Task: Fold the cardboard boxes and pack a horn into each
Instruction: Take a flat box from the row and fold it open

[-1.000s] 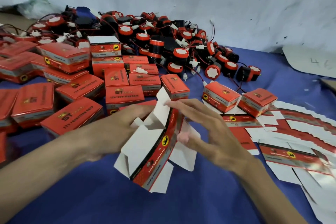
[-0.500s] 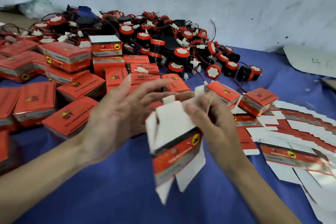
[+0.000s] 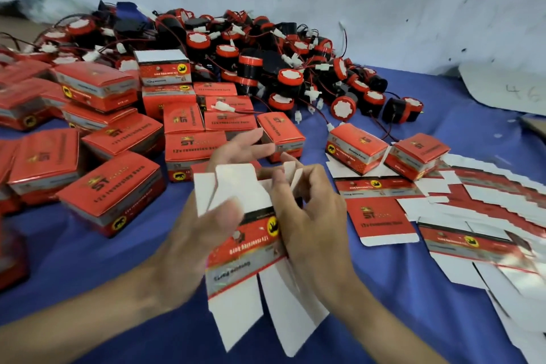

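Left grip [image 3: 204, 230] pinches the box [image 3: 245, 242] by its front wall. Right grip [image 3: 310, 216] curls round the far side, apparently working a flap [image 3: 291, 173]. Slanted a second ago, the box now stands upright above the bench [image 3: 88, 275], squared, no horn inside yet.

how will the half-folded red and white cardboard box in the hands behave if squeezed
The half-folded red and white cardboard box probably buckles easily: thin open sheet. Its white bottom flaps hang loose, so likely floppy. Left hand and right hand hold it aloft, suggesting lightness.
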Available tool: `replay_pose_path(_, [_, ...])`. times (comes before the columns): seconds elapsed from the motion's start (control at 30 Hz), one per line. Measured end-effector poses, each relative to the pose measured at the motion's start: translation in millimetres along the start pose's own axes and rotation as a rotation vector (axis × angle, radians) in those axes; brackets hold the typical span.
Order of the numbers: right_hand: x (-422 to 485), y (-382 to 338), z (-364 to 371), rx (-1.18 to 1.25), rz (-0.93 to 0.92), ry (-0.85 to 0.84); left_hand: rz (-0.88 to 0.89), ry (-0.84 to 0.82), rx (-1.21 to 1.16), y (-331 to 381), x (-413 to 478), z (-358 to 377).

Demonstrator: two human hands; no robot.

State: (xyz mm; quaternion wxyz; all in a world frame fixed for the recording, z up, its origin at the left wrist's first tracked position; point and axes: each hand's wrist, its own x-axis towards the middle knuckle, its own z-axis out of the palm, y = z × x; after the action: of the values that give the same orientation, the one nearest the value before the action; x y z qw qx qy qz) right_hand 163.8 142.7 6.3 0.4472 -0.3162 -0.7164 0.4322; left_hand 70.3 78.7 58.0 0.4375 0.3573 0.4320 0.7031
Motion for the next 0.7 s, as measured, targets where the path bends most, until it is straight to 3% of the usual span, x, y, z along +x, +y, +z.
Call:
replay_pose_path(0.13, [1,-1,-5,0.192,0.068,-0.006,0.071,-0.066,0.188,-14,-11,-25])
replay_pose_path(0.27, [-5,-2,2,0.375,0.145,-0.077,0.0,0.074,0.243,-18,-2,-40])
replay_pose_path(0.43, [-5,-7,2,0.495,0.206,0.002,0.056,0.131,0.252,-25,-4,-39])
replay_pose_path(0.7, [-7,-9,2,0.586,0.224,0.061,0.127,-0.007,0.264,-29,-9,-37])
